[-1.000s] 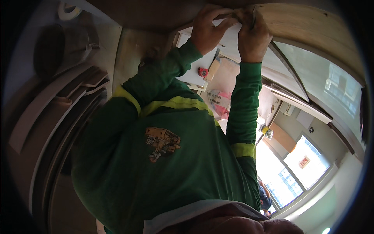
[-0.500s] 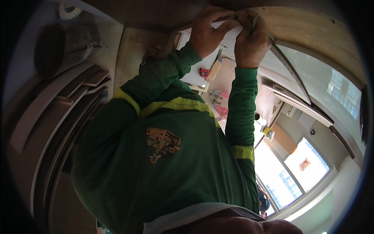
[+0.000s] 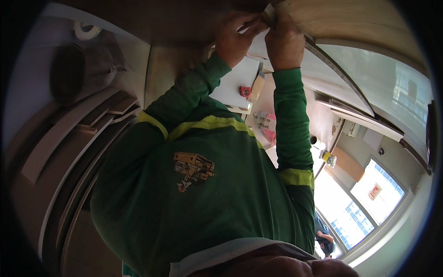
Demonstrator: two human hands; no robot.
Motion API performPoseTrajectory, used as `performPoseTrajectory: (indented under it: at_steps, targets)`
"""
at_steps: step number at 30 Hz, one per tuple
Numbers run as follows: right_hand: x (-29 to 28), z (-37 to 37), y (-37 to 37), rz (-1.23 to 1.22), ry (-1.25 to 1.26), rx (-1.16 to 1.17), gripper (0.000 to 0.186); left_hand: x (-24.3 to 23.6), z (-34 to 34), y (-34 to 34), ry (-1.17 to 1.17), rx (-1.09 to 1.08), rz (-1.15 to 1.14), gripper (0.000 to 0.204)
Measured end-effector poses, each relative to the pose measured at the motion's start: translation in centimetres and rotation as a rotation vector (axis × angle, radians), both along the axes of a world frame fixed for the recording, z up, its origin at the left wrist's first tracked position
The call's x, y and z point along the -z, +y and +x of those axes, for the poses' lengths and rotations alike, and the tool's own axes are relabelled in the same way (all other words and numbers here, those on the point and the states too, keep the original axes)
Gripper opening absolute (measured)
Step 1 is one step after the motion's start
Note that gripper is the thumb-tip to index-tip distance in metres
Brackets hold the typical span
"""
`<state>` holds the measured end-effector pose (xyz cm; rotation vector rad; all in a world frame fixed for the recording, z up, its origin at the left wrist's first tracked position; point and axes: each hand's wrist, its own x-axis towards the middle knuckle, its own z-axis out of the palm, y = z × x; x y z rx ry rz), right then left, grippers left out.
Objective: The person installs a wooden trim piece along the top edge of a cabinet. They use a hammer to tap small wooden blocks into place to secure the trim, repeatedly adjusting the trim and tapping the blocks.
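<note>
Both my hands are raised together at the lower edge of a dark wooden panel [image 3: 184, 21]. My left hand [image 3: 234, 41] is closed in a pinch, thumb and forefinger meeting near the panel's edge; what lies between them is hidden. Beside it, my right hand [image 3: 285, 46] is closed round a thin, flat, greyish piece [image 3: 270, 13], whose end shows above the fingers; its kind cannot be made out. A narrow dark edge strip [image 3: 341, 71] runs away from the right hand along a pale glossy panel [image 3: 369, 64].
Stacked boards [image 3: 69, 143] and a dark cylindrical container [image 3: 69, 74] lie on the left, below a roll of tape [image 3: 86, 31]. A red tape measure [image 3: 244, 91] rests on a white board [image 3: 230, 87]. Beyond are a printed bag [image 3: 265, 124], a window [image 3: 378, 191] and another person [image 3: 325, 237].
My hands have shifted slightly left and up in the picture, and the background has swung with the head. The flat piece now shows between the hands instead of across the right fingers.
</note>
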<state>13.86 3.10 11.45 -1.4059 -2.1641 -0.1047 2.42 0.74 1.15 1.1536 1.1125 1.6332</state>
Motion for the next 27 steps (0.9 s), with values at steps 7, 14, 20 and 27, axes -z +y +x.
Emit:
performPoseTrajectory:
  at_steps: [7,14,20,27]
  targets:
    - [2.6,1.5,0.1,-0.046,-0.02,0.049,0.03,0.3,-0.5,0.3,0.015,0.003,0.099,0.035]
    - [3.2,2.5,-0.5,-0.142,0.104,0.061,0.036,-3.1,-3.0,0.2,0.566,-0.133,0.354,0.031]
    - [1.6,2.9,-0.8,-0.382,0.152,0.224,0.029,-3.6,-3.0,1.9,0.81,-0.135,0.501,0.022]
    - [1.9,5.1,-7.8,-0.181,0.862,0.225,0.031,-3.8,-2.2,2.2,0.736,-0.178,0.545,0.019]
